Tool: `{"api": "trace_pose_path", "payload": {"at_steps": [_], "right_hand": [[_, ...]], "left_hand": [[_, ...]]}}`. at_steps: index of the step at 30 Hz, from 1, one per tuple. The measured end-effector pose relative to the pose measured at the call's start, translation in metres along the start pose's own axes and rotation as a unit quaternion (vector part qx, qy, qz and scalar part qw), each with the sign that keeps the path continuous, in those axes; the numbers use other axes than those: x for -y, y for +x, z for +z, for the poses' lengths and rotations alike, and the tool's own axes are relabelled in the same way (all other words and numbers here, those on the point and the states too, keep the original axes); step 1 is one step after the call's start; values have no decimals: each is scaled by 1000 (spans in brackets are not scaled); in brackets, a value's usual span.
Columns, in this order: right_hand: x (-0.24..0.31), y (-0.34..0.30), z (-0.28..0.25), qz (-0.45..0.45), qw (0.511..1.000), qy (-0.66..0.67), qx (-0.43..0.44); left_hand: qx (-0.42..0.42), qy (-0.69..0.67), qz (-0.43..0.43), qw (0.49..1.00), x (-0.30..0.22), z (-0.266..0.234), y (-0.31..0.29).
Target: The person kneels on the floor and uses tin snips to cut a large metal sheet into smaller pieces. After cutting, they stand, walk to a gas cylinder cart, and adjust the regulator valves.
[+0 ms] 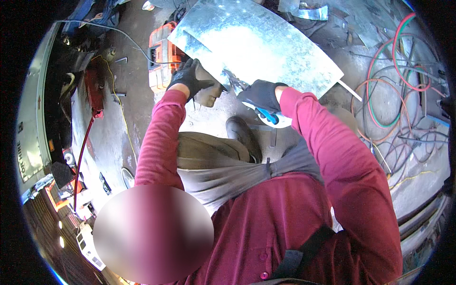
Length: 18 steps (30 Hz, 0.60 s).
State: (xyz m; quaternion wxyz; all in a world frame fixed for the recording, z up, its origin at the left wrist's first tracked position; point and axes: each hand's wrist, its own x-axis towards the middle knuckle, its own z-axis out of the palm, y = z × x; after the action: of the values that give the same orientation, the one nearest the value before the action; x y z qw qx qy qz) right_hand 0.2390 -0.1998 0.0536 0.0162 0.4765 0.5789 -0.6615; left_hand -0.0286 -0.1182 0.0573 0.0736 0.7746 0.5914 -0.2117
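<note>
A large shiny metal sheet (pixel 275 52) lies in front of me, tilted, with its cut edge toward me. My right hand (pixel 261 96), in a black glove, is closed around blue-handled tin snips (pixel 271 117). Their jaws meet the near edge of the sheet. To the left, my gloved left hand (pixel 186 80) holds a bent, dull-looking metal flap (pixel 207 93) beside that edge. Its thumb lies across the flap, and its fingers point away from me, partly hidden.
An orange and grey tool case (pixel 162 59) stands just beyond my left hand. Red, green and black hoses (pixel 396 90) coil on the floor at right. Metal offcuts (pixel 313 13) lie behind the sheet. My boot (pixel 243 135) is below the snips. A red jack-like tool (pixel 93 92) sits left.
</note>
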Motion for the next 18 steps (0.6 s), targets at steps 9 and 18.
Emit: {"api": "trace_pose_path", "payload": {"at_steps": [9,18], "right_hand": [[-16,6,-21,62,978,189,57],[-27,11,-25,40,993,108,34]], "left_hand": [[22,-114,-61,991,-13,4,26],[-75,-87,-60,992,-13,33,31]]}}
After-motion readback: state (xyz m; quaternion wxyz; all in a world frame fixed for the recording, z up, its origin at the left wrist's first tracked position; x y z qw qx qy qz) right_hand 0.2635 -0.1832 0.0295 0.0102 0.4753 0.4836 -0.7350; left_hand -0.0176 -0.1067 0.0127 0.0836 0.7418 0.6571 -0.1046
